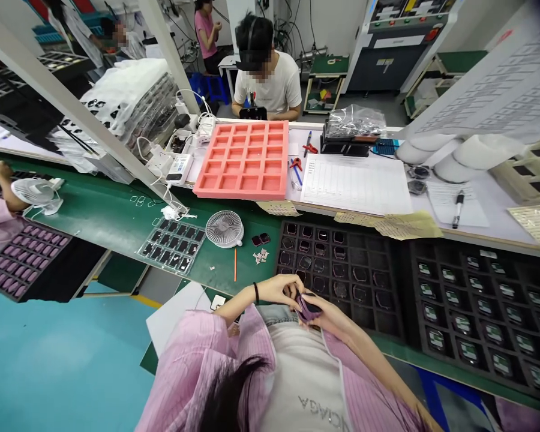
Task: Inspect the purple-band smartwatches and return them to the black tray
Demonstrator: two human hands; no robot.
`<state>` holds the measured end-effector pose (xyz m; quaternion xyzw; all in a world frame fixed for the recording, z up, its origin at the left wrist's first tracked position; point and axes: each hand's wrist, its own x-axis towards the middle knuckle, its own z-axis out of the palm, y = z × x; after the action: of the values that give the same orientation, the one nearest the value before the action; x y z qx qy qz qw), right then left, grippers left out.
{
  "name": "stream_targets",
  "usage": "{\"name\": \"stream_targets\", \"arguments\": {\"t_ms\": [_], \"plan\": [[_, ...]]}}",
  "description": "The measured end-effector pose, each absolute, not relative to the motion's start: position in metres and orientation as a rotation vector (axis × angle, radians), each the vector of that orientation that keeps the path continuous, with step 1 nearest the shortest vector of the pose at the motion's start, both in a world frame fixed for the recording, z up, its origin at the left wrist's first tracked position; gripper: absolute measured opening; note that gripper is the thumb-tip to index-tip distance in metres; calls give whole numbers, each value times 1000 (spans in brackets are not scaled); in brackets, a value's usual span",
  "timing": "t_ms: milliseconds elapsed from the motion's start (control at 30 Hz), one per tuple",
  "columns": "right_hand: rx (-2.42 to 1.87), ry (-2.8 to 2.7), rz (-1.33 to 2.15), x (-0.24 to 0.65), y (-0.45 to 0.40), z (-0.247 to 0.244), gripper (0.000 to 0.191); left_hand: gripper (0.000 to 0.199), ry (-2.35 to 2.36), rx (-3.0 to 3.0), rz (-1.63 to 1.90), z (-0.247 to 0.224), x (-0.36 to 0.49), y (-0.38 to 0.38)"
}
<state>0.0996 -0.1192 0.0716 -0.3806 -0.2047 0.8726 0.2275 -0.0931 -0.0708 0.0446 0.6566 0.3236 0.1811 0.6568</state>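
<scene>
A small purple case with a dark face (309, 307) is held close to my body, at the front edge of the green bench. Around its right side wrap the fingers of my right hand (326, 313). My left hand (282, 290), with a black band at the wrist, has its fingertips pinched at the case's upper left edge. Just beyond both hands lies a black compartment tray (355, 240) holding dark frames. Two small dark pieces (260, 239) and some white scraps (260, 256) lie left of that tray.
A white fan (225, 229), an orange stick (234, 264) and a clear tray of black parts (171, 246) are on the left. Another black tray (407, 288) holds green-edged parts at right. A pink tray (243, 193) sits on the shelf; a person (274, 78) sits beyond.
</scene>
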Motion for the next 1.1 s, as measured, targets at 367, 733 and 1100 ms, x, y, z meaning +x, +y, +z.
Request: {"name": "stream_targets", "arguments": {"t_ms": [367, 733, 1100], "plan": [[-1122, -516, 2163, 103, -91, 72, 75, 3, 1985, 1390, 422, -67, -165, -40], [-973, -552, 1929, 91, -77, 92, 67, 19, 1792, 1375, 694, -14, -139, -30], [-1051, -653, 1603, 84, -72, 108, 72, 37, 1155, 915, 1188, 114, -49, -61]]}}
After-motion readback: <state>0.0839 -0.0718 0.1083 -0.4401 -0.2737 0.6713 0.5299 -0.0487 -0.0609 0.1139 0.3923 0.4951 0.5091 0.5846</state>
